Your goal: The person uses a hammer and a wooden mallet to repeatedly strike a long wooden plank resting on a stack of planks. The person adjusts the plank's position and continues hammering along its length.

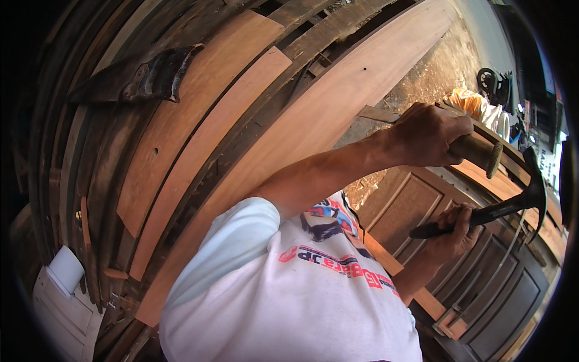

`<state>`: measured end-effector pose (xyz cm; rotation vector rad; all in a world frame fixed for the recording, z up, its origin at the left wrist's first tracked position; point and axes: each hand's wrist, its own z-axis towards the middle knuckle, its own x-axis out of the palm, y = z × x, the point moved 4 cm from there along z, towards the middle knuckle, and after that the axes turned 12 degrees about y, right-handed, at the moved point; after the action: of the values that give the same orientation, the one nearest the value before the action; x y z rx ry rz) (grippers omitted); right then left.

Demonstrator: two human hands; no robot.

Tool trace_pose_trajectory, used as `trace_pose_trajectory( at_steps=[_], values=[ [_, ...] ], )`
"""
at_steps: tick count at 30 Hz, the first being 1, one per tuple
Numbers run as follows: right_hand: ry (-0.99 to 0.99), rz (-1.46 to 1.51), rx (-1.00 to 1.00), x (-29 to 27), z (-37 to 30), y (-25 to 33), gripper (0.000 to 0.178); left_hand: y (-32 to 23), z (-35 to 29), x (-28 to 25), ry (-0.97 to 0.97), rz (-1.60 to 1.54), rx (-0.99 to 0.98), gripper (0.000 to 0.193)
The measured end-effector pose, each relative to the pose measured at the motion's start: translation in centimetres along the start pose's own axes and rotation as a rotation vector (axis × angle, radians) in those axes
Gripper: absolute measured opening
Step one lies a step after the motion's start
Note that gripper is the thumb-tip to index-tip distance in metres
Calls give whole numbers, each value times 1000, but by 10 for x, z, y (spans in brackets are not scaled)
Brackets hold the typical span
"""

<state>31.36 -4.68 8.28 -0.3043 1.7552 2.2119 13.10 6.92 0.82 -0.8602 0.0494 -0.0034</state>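
Wooden-handled chisel (474,152): left hand (428,134), grip clenched round handle, butt apparently exposed for blows. Dark hammer (498,210), right side: right hand (458,230) grasping shaft.

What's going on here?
A person's left hand grips a chisel-like tool by its wooden handle. Their right hand holds a black hammer, its head near the handle's butt end but apart from it. The blade overlaps a long plank's edge in view; contact is unclear. Other boards lie alongside.
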Motion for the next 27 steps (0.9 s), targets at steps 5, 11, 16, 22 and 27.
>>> trace_pose_trajectory(
  at_steps=[5, 11, 16, 22, 27],
  values=[
    [28, 16, 24, -4, 1, -3, 20, 0, 7, -1, -73, 10, 9, 38],
    [31, 71, 31, -1, -1, 0, 22, -3, 1, -5, -82, 24, 48, 38],
    [83, -153, 49, -6, -3, 12, 17, -1, 0, -3, -70, 1, 54, 38],
    [-10, -274, -68, -19, -7, 27, 8, -6, -6, -6, -91, 0, 67, 38],
    [45, -240, -120, -18, -1, 35, 6, -6, -4, -9, -99, 15, 59, 39]
  ],
)
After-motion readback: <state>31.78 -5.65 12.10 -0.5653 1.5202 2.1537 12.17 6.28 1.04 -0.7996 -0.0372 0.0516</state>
